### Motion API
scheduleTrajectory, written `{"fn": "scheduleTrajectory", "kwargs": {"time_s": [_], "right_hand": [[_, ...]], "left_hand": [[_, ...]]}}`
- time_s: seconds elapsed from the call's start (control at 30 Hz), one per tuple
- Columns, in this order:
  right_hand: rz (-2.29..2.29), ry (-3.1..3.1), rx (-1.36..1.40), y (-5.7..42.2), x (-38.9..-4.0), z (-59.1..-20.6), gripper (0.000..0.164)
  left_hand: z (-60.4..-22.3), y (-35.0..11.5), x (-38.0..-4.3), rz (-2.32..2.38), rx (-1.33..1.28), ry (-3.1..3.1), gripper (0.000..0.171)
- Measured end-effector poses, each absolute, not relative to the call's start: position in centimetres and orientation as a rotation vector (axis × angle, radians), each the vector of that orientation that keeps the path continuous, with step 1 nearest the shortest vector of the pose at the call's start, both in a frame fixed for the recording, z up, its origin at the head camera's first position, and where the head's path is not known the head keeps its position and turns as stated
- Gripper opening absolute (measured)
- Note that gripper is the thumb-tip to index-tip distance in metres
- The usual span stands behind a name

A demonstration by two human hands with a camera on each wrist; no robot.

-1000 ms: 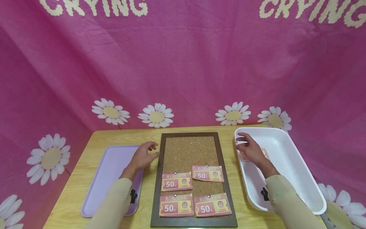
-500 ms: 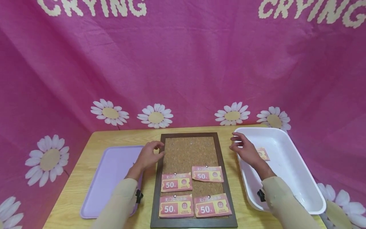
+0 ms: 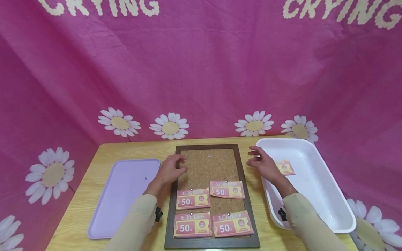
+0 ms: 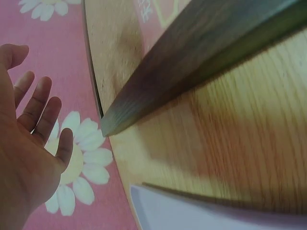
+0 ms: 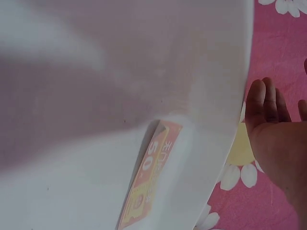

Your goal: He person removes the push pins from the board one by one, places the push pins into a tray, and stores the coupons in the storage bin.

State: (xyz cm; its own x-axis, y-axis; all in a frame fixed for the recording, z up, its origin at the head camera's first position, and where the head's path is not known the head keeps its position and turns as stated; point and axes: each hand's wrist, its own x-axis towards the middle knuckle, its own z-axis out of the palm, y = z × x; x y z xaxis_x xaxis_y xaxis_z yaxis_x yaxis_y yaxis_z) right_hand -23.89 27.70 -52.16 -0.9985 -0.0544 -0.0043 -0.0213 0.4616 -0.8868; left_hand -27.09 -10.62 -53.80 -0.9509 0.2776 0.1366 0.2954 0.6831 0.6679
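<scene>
Over the left edge of the framed cork board [image 3: 208, 164] hovers my left hand [image 3: 169, 170], its fingers loosely bent and holding nothing. In the left wrist view the fingers [image 4: 36, 108] are spread apart. My right hand [image 3: 265, 166] hangs above the left rim of the white basin [image 3: 317, 181], also holding nothing. Inside the basin lies a pink and yellow 50 coupon [image 3: 285, 168], partly hidden by that hand. Several similar coupons [image 3: 227, 190] are fixed to the board's lower half, each with a pin [image 3: 226, 181] at its top.
A purple tray [image 3: 122, 195] lies left of the board with a small dark thing [image 3: 146, 178] on it. The wooden table [image 3: 141, 148] ends at a pink flowered cloth [image 3: 201, 87]. Another small mark [image 3: 209, 156] shows near the board's top.
Both hands have shifted: the left hand went right, from beside the tray to over the board's edge; the right hand moved slightly left, uncovering more of the coupon in the basin.
</scene>
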Motion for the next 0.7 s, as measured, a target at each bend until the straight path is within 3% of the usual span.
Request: {"fn": "scheduleTrajectory", "kwargs": {"time_s": [0.7], "right_hand": [[-1.589, 2.609, -0.032, 26.2, -23.4, -50.9, 0.058]], "left_hand": [[-54.4, -7.0, -25.9, -1.235, -0.613, -2.884, 0.039]]}}
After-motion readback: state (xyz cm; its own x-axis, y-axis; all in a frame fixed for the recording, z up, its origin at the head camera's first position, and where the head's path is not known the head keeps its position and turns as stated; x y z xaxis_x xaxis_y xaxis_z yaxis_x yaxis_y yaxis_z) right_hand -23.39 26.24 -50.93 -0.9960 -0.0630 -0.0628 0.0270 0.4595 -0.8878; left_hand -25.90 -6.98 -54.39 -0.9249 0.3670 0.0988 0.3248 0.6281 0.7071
